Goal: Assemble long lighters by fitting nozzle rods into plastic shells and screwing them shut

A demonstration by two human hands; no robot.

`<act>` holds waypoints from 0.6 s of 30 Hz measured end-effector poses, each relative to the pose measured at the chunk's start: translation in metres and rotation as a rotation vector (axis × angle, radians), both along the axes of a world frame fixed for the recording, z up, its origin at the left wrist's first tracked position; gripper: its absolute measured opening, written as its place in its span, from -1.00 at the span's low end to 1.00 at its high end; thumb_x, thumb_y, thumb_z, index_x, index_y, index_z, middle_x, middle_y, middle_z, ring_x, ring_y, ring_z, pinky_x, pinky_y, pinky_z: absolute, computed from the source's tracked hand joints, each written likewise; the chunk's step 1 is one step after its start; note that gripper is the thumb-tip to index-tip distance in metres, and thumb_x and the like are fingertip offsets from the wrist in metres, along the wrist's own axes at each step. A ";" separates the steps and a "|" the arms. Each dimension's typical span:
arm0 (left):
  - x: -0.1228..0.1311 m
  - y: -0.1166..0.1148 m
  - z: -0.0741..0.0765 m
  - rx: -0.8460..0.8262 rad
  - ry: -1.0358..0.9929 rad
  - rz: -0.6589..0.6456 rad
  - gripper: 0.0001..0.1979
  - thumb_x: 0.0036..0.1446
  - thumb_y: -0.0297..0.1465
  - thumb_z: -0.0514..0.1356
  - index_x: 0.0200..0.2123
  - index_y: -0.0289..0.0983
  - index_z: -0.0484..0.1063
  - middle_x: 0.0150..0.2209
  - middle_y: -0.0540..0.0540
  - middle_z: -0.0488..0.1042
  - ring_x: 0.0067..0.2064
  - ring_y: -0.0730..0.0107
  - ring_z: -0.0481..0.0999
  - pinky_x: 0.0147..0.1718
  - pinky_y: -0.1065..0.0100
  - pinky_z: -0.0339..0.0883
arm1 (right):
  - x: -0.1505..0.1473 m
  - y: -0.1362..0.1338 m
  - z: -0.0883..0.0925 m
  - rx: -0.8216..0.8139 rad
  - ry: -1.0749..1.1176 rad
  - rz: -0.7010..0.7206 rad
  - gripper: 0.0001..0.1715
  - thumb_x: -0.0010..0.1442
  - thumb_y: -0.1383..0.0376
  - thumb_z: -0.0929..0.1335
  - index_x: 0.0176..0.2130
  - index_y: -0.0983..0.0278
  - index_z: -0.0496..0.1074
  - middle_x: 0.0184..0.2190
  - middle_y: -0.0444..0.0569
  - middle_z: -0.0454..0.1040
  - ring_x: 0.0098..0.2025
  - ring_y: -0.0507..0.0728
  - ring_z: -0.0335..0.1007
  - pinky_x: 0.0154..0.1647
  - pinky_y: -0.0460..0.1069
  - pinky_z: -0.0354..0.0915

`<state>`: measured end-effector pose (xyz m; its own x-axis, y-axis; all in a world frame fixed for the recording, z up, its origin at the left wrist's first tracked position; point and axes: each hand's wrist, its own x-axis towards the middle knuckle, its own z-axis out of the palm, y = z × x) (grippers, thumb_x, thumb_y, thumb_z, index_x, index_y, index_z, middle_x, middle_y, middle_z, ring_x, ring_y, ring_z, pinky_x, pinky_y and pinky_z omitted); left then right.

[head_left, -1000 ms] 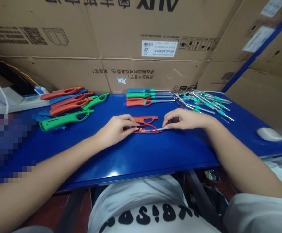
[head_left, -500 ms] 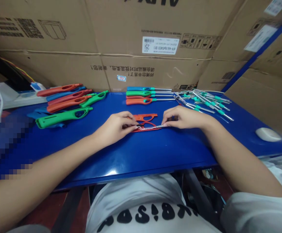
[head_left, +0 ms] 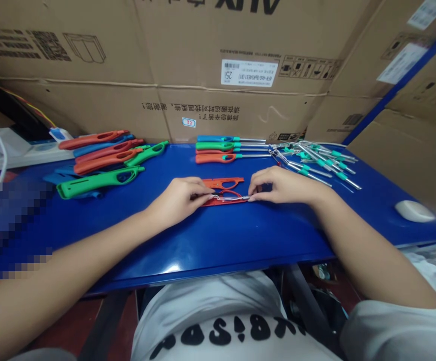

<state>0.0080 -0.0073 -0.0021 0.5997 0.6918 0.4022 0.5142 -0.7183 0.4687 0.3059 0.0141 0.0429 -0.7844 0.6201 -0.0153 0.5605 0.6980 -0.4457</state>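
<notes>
Two orange-red lighter shell halves lie on the blue table, the farther half (head_left: pixel 223 183) just behind the nearer half (head_left: pixel 227 201). White wires and a thin metal piece (head_left: pixel 243 198) lie along the nearer half. My left hand (head_left: pixel 182 198) pinches at its left end, fingertips closed on a small dark part (head_left: pixel 215 194) that is mostly hidden. At the right end, my right hand (head_left: pixel 274 184) has thumb and fingers closed on the thin metal piece.
Assembled lighters (head_left: pixel 216 158) lie in a row behind my hands. Metal rods with teal collars (head_left: pixel 325 158) are heaped at the back right. Coloured shells (head_left: pixel 101 181) are piled left. A white rounded object (head_left: pixel 414 211) sits far right; cardboard (head_left: pixel 188 95) stands behind.
My right hand's fingertips have shifted slightly left and down toward the nearer shell half, and the metal piece has moved with them. My left hand stays nearly in place.
</notes>
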 end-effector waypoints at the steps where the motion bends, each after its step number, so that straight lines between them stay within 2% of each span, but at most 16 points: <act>1: 0.000 0.000 0.000 0.004 0.002 0.000 -0.72 0.34 -0.28 0.17 -0.12 -0.27 0.66 -0.24 -0.14 0.64 -0.24 0.30 0.61 -0.20 0.33 0.46 | 0.000 0.000 0.000 0.005 -0.010 -0.001 -0.73 0.28 0.15 0.40 -0.22 0.29 0.62 -0.25 0.03 0.60 -0.20 0.15 0.49 -0.13 0.02 0.33; 8: 0.003 -0.003 0.001 0.003 0.025 0.031 -0.71 0.34 -0.28 0.17 -0.14 -0.28 0.67 -0.25 -0.16 0.63 -0.25 0.28 0.61 -0.23 0.33 0.46 | -0.002 -0.003 0.003 0.065 -0.080 -0.004 -0.75 0.32 0.22 0.36 -0.24 0.26 0.64 -0.22 0.03 0.64 -0.17 0.17 0.52 -0.12 0.02 0.31; 18: 0.002 -0.004 0.001 -0.012 0.016 0.048 -0.74 0.32 -0.34 0.18 -0.13 -0.28 0.67 -0.24 -0.15 0.63 -0.24 0.28 0.61 -0.21 0.32 0.46 | -0.012 -0.012 0.002 0.195 -0.166 0.032 -0.75 0.28 0.46 0.31 -0.29 0.33 0.61 -0.30 0.06 0.60 -0.28 0.14 0.49 -0.22 -0.02 0.29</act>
<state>0.0105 -0.0117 -0.0012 0.5719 0.7246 0.3845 0.5552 -0.6870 0.4687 0.2934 0.0020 0.0452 -0.8002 0.5991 -0.0277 0.5912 0.7801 -0.2048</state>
